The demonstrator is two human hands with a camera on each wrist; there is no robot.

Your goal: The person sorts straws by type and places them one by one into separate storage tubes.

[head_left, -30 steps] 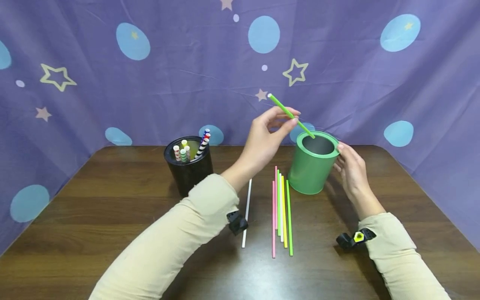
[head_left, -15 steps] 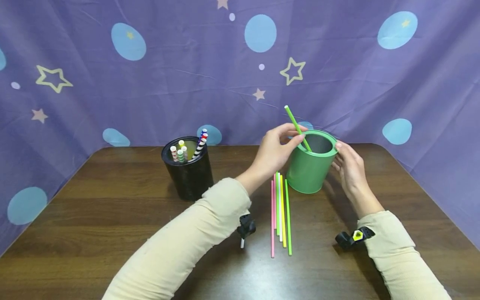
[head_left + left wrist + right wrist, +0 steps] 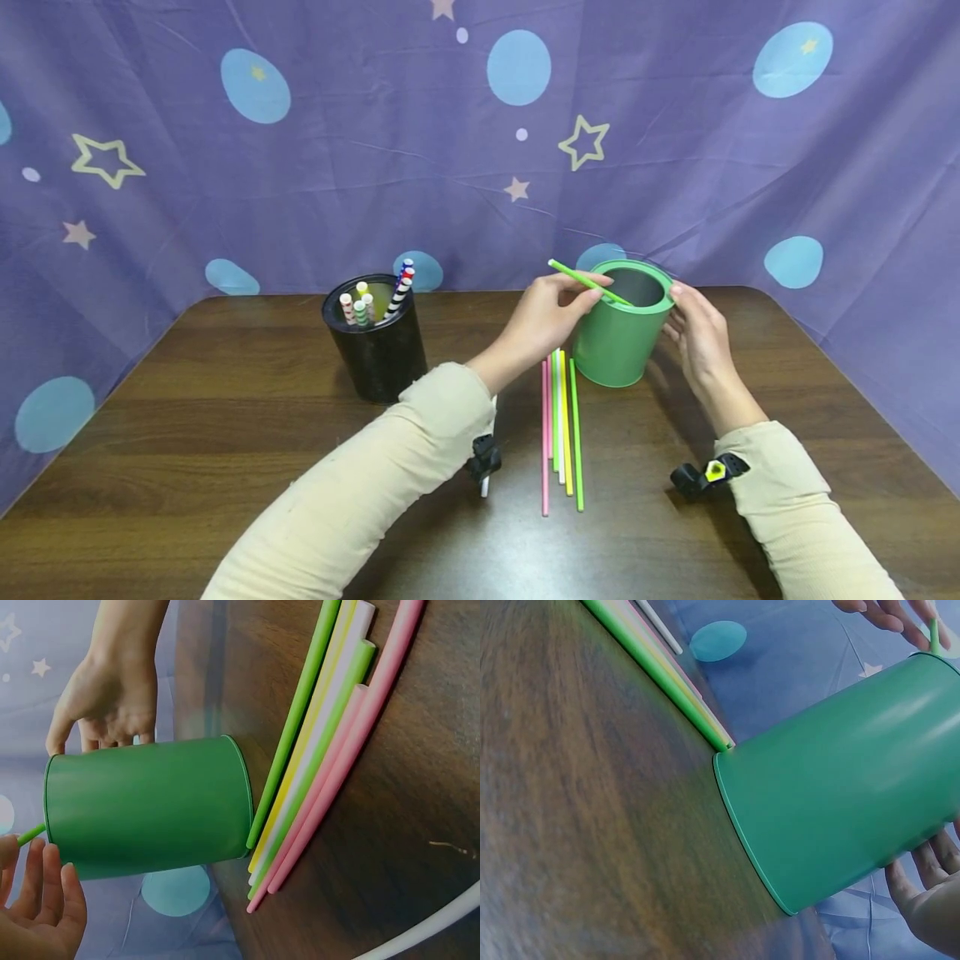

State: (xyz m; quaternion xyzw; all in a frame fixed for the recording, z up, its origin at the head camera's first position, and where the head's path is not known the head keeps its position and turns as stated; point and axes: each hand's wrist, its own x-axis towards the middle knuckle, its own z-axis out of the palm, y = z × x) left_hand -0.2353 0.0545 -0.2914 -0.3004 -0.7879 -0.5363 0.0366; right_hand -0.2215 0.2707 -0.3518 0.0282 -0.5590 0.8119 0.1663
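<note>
In the head view my left hand (image 3: 547, 321) pinches a bright green straw (image 3: 564, 269) between thumb and fingertips. This straw slants low across the near-left rim of a green can (image 3: 615, 346), its lower end at the opening. My right hand (image 3: 701, 337) holds the can from the right side, with a digit on the rim and the other fingers against the wall. From the left wrist view the can's side (image 3: 150, 802) stands between both hands. Several straws (image 3: 567, 425) in pink, green, white and yellow lie side by side on the table, just in front of the can.
A black can (image 3: 378, 358) with several striped straws (image 3: 362, 308) stands to the left. One white straw (image 3: 485, 486) lies on the table, partly hidden under my left wrist. A purple curtain (image 3: 420, 167) hangs behind the brown table (image 3: 225, 467).
My left hand has come down and rightward to the green can with the straw. The straw first rose steeper at the opening, then tipped flatter over the rim. My right hand stays at the can.
</note>
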